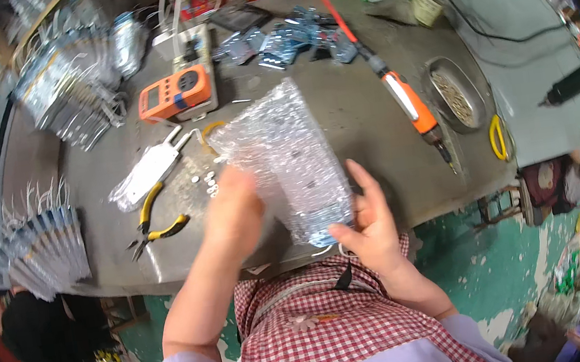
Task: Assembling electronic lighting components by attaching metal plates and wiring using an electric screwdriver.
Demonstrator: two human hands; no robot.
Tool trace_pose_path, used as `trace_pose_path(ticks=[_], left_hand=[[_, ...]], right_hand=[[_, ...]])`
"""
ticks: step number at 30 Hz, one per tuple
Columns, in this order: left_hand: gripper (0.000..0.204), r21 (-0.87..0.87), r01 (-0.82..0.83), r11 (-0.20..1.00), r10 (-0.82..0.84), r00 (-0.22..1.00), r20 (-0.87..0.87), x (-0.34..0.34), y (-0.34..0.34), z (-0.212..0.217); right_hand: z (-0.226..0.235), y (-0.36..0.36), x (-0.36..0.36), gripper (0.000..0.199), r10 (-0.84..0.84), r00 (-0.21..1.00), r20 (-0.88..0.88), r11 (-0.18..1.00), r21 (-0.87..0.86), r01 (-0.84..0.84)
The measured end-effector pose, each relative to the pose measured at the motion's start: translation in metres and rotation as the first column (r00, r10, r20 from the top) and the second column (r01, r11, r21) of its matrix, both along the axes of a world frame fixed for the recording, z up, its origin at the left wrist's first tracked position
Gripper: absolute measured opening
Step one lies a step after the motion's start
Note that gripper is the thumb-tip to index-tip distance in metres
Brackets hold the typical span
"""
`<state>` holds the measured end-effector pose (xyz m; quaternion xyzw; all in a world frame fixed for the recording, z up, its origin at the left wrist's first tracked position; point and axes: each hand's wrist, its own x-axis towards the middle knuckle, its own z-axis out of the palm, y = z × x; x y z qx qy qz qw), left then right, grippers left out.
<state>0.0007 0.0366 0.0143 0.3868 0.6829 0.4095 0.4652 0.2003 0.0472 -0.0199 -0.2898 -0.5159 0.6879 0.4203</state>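
Observation:
A clear bubble-wrap bag (pixel 301 154) lies slanted over the near middle of the bench. Its lower right corner is gripped by my right hand (pixel 374 232), thumb on top and fingers at the side. A bluish flat piece (pixel 322 229) shows through at that end, with a white wire end sticking out by my thumb. My left hand (pixel 236 214) is at the bag's left edge, smeared by motion, so its fingers cannot be made out. Small white round pieces (pixel 211 184) lie just beyond it. Yellow-and-black pliers (pixel 156 220) rest to its left.
An orange meter (pixel 174 94) stands beyond the bag. To the right lie an orange electric screwdriver (pixel 408 103), a metal dish of screws (pixel 456 97) and yellow-handled tool (pixel 497 137). Blue-filmed parts (pixel 300 37) sit at the back. Wired packs (pixel 46 246) fan out at left.

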Motion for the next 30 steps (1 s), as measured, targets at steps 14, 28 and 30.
trace_pose_path(ticks=[14, 28, 30], left_hand=[[0.009, 0.334, 0.432, 0.837, 0.196, 0.334, -0.922, -0.086, 0.036, -0.037], [0.012, 0.202, 0.271, 0.941, -0.13, 0.842, -0.524, -0.031, 0.02, 0.013], [0.023, 0.431, 0.362, 0.826, -0.055, 0.814, -0.578, -0.043, 0.019, -0.01]], right_hand=[[0.01, 0.031, 0.052, 0.036, -0.526, 0.56, 0.64, 0.664, 0.721, -0.199], [-0.008, 0.056, -0.032, 0.047, 0.006, 0.891, -0.453, 0.869, -0.439, -0.23], [-0.01, 0.058, -0.051, 0.047, 0.13, 0.849, -0.512, 0.802, -0.45, -0.394]])
